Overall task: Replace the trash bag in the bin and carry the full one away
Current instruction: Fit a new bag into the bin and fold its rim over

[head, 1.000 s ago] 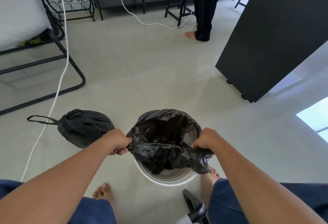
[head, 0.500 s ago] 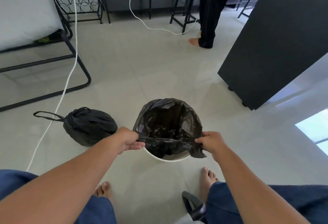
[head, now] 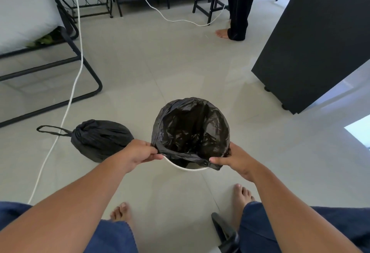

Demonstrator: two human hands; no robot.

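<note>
A fresh black liner (head: 190, 132) is seen stretched over the white bin (head: 188, 167) on the tiled floor | its near edge is pinched by the left hand (head: 138, 153) and gripped by the right hand (head: 236, 159) | the tied full bag (head: 100, 139) is left just beside the bin, on its left, crossed by a white cable (head: 74, 84).

Person wears dark blue denim trousers (head: 112, 236), loose legs. 2 bare forearms, no sleeves visible. 2 bare feet (head: 120, 211), no shoes. No rings or watch seen.
</note>
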